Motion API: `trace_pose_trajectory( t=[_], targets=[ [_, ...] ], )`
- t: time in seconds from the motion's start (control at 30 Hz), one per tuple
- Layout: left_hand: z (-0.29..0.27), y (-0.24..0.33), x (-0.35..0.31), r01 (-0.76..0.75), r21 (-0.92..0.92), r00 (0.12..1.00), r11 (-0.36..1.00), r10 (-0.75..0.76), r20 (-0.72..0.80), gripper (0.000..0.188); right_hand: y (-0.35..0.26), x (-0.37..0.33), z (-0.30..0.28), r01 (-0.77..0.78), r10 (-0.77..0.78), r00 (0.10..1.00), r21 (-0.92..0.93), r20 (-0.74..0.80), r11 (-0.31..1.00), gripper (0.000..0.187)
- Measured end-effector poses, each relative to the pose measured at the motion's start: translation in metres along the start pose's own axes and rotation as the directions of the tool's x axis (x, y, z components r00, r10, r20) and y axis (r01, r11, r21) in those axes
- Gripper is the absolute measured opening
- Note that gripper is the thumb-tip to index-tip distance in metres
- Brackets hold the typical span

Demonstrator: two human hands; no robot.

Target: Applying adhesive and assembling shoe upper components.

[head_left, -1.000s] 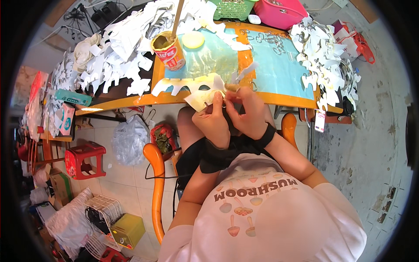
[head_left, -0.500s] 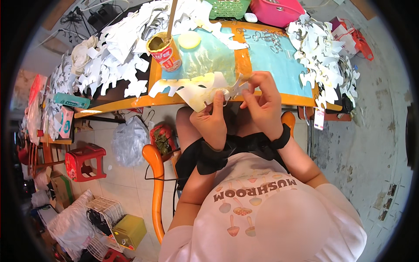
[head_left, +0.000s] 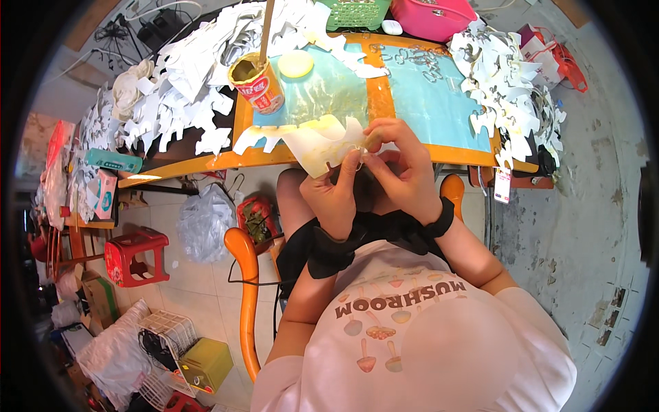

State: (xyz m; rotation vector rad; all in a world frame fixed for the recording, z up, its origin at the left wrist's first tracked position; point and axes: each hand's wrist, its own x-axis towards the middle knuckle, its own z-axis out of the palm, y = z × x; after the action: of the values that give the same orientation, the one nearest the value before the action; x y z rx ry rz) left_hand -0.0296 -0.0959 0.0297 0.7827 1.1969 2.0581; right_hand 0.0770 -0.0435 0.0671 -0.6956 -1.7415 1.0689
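Note:
A white cut-out sheet (head_left: 316, 144) with notched edges and yellowish smears is held over the table's near edge. My left hand (head_left: 331, 199) is closed on its lower right part, thumb on top. My right hand (head_left: 405, 168) pinches the sheet's right end, which is bent back close to my left thumb. A small ring-like bit shows between the thumbs, too small to make out fully. Beyond the sheet stands a red and yellow can (head_left: 259, 89) with a stick (head_left: 269, 31) upright in it, and a round pale yellow lid (head_left: 296, 63) beside it.
Heaps of white cut pieces (head_left: 185, 75) cover the table's left, with more pieces (head_left: 498, 82) at the right. Loose metal rings (head_left: 422, 62) lie on the blue sheet (head_left: 439, 110). A green basket (head_left: 357, 15) and pink basket (head_left: 434, 19) stand behind. A red stool (head_left: 136, 257) is lower left.
My right hand has moved left toward my left thumb, folding the sheet's right end, which stretched out to the right before. My left hand stays nearly in place.

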Motion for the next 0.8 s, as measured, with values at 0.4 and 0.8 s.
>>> trace_pose_trajectory(
  t=[0.4,0.8],
  targets=[
    [-0.002,0.0,-0.005,-0.017,-0.005,0.999,1.0,0.017,0.042,0.017,-0.001,-0.007,-0.007,0.049,-0.047,0.997,-0.029,0.058,0.998,0.06],
    [0.006,0.008,-0.011,0.054,0.003,0.996,0.999,-0.054,0.066,0.017,-0.007,-0.004,0.002,-0.294,0.307,0.951,0.216,-0.032,0.931,0.044]
  ],
)
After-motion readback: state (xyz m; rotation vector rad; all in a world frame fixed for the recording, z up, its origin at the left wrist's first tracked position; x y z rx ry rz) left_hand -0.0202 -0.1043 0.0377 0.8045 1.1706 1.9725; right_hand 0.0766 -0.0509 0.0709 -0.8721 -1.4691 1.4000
